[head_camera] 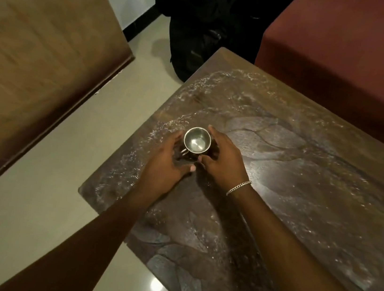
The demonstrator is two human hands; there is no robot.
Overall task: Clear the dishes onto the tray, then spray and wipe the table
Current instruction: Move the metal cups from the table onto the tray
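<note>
A small steel cup (196,141) stands upright on the dark patterned table (292,179), near its left edge. It looks empty inside. My left hand (168,164) cups its left side, fingers curved round it and thumb stretched below. My right hand (223,159), with a silver bracelet on the wrist, wraps its right side, fingers curled along the wall. Both hands enclose the cup. Whether it is lifted off the table is hidden by my fingers. The tabletop glistens with wet streaks.
A black bag (198,23) lies on the pale tiled floor (39,185) beyond the table's far corner. A dark red seat (351,56) borders the table at the upper right. A wooden panel (32,49) runs along the left.
</note>
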